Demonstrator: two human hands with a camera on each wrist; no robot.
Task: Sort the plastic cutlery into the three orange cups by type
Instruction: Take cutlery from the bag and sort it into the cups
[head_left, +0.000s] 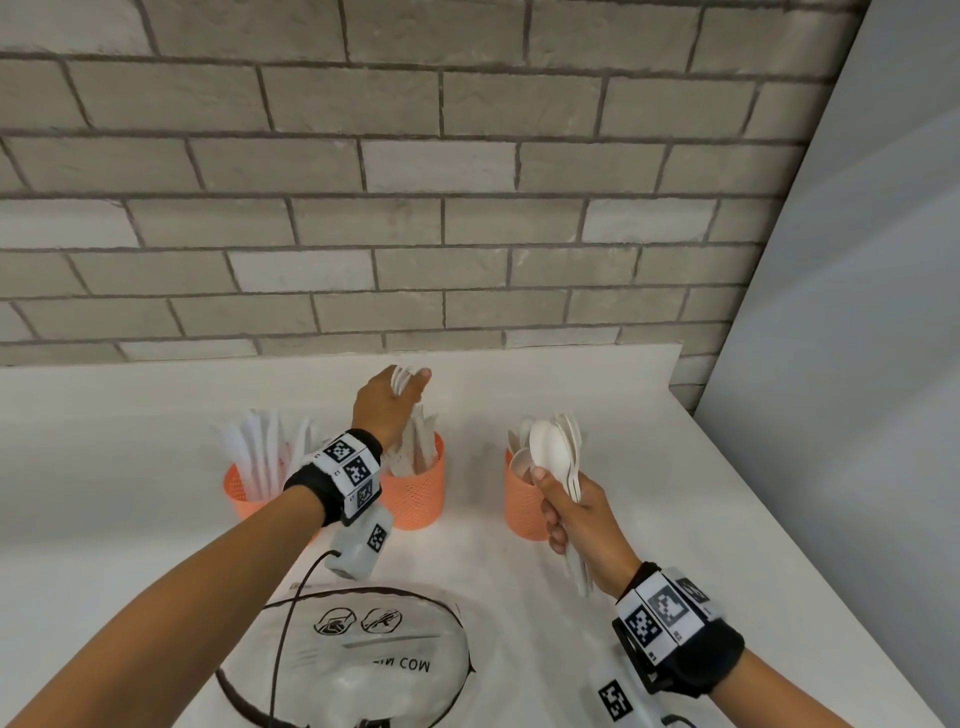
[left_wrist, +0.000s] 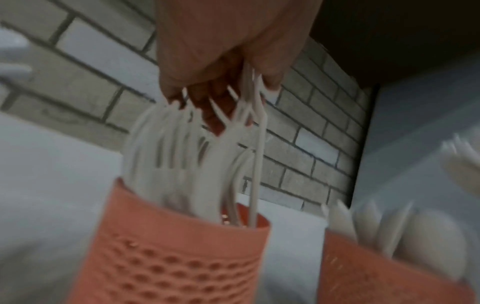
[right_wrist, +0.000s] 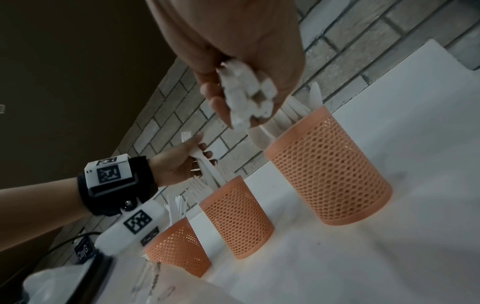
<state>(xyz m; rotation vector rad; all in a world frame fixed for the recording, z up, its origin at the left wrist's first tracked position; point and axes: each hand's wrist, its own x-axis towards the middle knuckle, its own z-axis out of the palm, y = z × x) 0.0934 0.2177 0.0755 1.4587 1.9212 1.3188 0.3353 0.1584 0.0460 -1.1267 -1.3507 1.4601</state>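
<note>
Three orange perforated cups stand in a row on the white counter (head_left: 130, 467). The left cup (head_left: 239, 491) holds knives, the middle cup (head_left: 418, 496) forks, the right cup (head_left: 522, 512) spoons. My left hand (head_left: 405, 389) pinches a few white forks (left_wrist: 255, 144) by their tine ends above the middle cup (left_wrist: 182, 257). Their handles reach down into its mouth. My right hand (head_left: 558, 514) grips a bundle of white spoons (head_left: 553, 452), bowls up, in front of the right cup (right_wrist: 330, 170). The spoon handle ends (right_wrist: 246, 96) stick out below the fist.
A crumpled clear plastic bag (head_left: 374, 660) with printed marks lies at the counter's near edge between my arms. A grey brick wall (head_left: 467, 208) stands close behind the cups. A plain grey wall (head_left: 857, 364) runs along the counter's slanting right edge.
</note>
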